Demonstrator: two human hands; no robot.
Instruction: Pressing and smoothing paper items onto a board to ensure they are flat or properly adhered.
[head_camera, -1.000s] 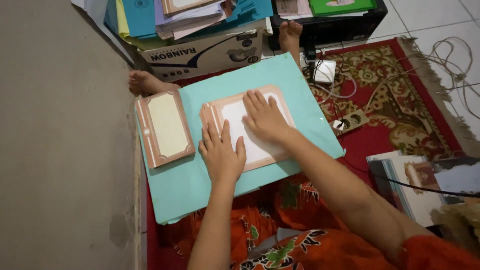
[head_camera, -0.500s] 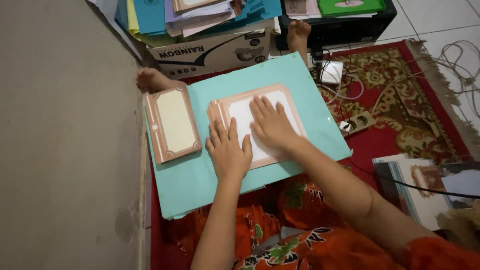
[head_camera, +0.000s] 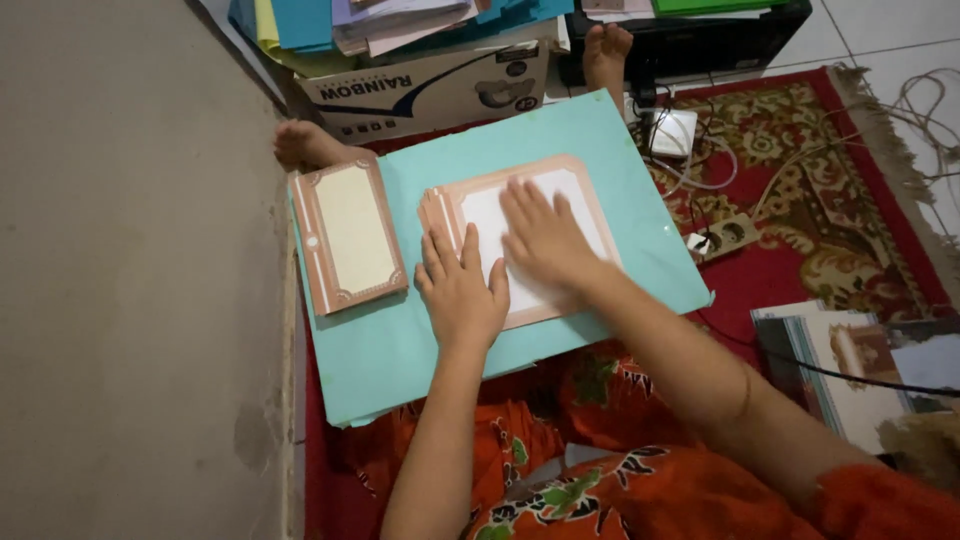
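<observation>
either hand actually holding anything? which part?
Nothing is gripped. The left hand and right hand lie flat, palms down, pressing the white middle of the pink-bordered card on the teal sheet.

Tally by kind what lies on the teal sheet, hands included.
Pink-bordered cards: 2, a stack by the wall and one flat under the hands
Hands pressing on that card: 2, left hand and right hand
Total: 4, all on the teal sheet
</observation>
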